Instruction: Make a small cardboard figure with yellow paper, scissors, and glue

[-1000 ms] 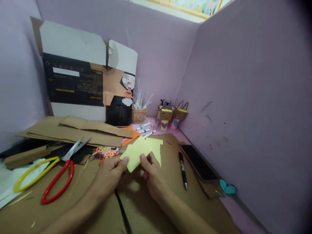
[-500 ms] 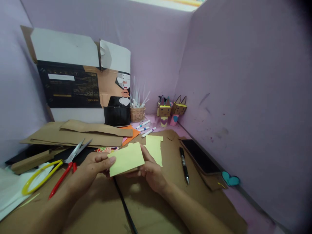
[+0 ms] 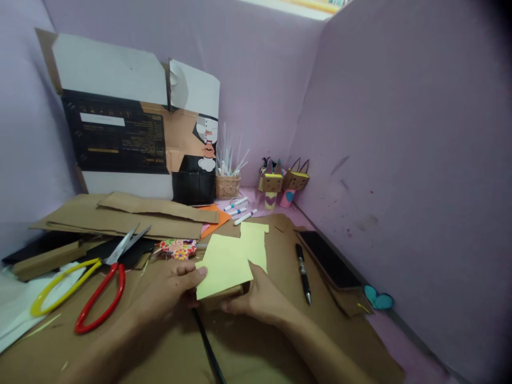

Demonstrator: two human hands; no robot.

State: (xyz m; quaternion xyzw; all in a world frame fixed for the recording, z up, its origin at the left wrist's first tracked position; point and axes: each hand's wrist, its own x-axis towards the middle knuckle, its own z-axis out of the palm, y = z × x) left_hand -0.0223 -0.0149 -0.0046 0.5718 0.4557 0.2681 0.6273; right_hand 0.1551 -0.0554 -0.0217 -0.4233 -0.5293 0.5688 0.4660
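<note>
Both of my hands hold a pale yellow paper piece just above the brown cardboard sheet on the desk. My left hand pinches its left edge with thumb and fingers. My right hand grips its lower right side, fingers curled under it, where a brown cardboard piece seems to lie beneath the paper. A second yellow paper lies flat just behind. A black cord runs under my hands toward me.
Scissors with red and yellow handles lie at the left beside stacked cardboard strips. A black pen and a phone rest at the right. A printed box panel, a basket of sticks, markers and small paper figures stand behind.
The yellow piece was raised and turned in my hands half a second ago; now it has come down lower toward the cardboard, with my right hand gripping under its right side.
</note>
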